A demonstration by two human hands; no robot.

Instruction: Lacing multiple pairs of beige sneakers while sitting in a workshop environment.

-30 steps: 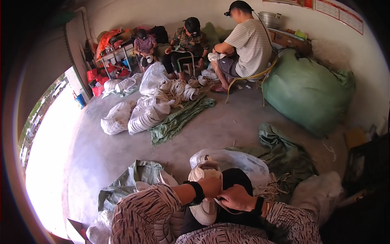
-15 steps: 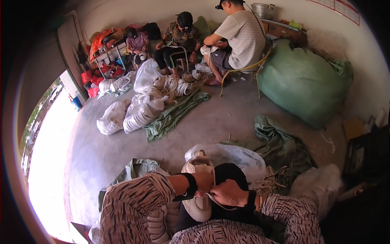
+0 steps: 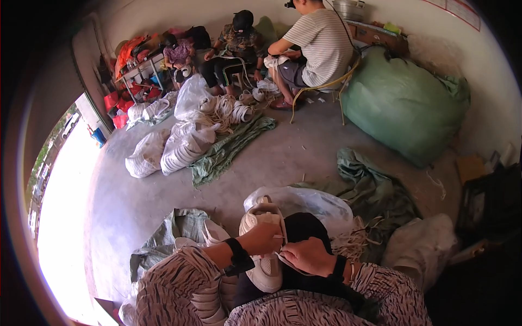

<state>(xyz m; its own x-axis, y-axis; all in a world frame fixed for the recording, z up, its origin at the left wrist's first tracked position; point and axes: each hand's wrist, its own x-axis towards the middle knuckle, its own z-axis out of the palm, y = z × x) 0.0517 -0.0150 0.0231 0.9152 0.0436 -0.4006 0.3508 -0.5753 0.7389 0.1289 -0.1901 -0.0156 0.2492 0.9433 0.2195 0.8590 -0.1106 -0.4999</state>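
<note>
Concrete floor (image 3: 304, 157), grey, dusty. Large bulging green woven sack (image 3: 402, 103) against the right wall. Two people sit at the back: one in a striped shirt (image 3: 321, 43) on a yellow-framed chair (image 3: 326, 87), one in a dark cap (image 3: 234, 46) beside them. Coils of white cord (image 3: 228, 111) heaped in front of them on a spread green tarp (image 3: 228, 149). Clear plastic bags stuffed with white pieces (image 3: 179, 146) just left of the tarp. Crumpled green cloth (image 3: 370, 190) at mid-right. Loose bundle of pale laces (image 3: 356, 239) near it. Bright open doorway (image 3: 60, 217) on the left. Cluttered shelf with red and orange items (image 3: 136, 65) in the far corner.
</note>
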